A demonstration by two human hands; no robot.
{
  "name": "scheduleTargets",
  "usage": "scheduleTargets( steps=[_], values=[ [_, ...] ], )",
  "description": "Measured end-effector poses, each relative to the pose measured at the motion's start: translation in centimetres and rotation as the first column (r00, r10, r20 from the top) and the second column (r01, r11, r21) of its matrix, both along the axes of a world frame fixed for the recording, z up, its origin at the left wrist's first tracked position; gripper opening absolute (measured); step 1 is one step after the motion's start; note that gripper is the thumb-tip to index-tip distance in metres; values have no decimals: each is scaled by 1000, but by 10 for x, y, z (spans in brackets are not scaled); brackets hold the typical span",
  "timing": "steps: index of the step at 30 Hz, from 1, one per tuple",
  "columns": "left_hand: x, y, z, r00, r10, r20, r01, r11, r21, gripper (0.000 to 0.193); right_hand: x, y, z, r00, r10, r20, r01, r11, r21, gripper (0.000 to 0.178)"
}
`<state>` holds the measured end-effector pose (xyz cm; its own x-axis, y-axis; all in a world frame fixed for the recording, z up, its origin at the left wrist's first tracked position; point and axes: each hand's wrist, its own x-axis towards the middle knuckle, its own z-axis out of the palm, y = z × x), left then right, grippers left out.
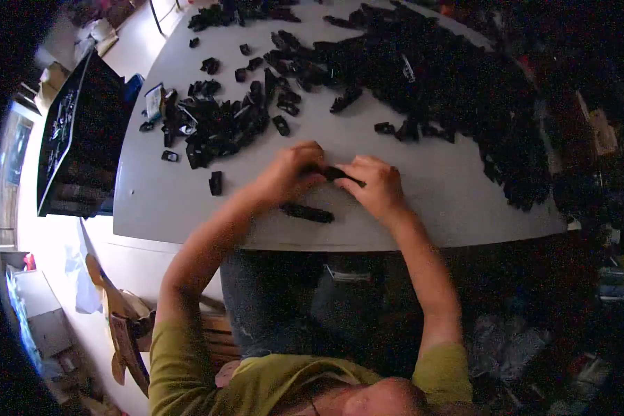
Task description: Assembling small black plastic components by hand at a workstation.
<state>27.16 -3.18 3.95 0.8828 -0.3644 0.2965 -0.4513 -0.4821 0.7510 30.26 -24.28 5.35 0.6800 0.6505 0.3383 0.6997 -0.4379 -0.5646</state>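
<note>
On the left of our grey table [168, 211] we see small black parts [222, 128]. Over the table's near middle, our left hand [295, 170] grips one end of a dark piece [335, 173], and our right hand [378, 183] pinches the other. We think it's best to keep both ends steady and be gentle. Its long way runs mostly along the table's near edge, right end slanting toward us. A big black heap [457, 80] covers the table's far right.
</note>
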Motion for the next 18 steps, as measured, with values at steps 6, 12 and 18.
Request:
scheduleTargets(
  steps=[6,12,18],
  values=[
    [32,-11,20,969,174,176,-208,958,195,21,42,-10,13,911,-366,189,393,909,-139,25],
    [78,-38,18,861,490,135,-471,670,573,21,43,4,-11,905,-355,236,356,934,40,28],
    [44,-34,18,854,418,311,-505,811,296,28,40,-13,2,893,-449,39,449,893,-5,26]
  ],
)
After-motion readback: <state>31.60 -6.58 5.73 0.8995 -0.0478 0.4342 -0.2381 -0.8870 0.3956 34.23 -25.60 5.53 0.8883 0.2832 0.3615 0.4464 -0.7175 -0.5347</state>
